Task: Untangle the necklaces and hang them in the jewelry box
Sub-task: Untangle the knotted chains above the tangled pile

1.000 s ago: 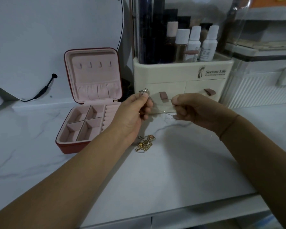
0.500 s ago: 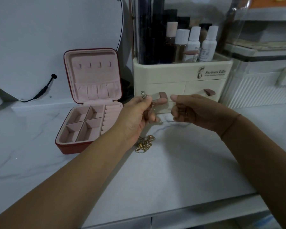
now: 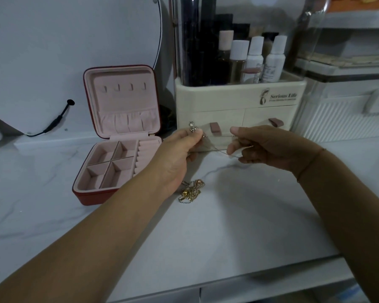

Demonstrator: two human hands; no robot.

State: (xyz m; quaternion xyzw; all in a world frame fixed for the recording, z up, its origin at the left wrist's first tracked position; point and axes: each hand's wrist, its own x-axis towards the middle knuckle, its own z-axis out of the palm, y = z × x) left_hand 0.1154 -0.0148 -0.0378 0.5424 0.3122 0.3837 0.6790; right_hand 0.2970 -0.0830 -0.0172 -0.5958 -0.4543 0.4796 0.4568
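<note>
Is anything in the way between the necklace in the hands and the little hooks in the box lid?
Nothing visible is. The left hand and right hand pinch the thin necklace in the air; the jewelry box stands open to their left, its four hooks bare. The gold tangle lies lower, on the counter.

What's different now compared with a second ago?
Very little. The left hand, pinching the silver necklace by its pendant end, sank slightly; the right hand barely shifted. Both kept their pinch, nothing was let go. The gold tangle on the counter and the open jewelry box stayed put.
</note>
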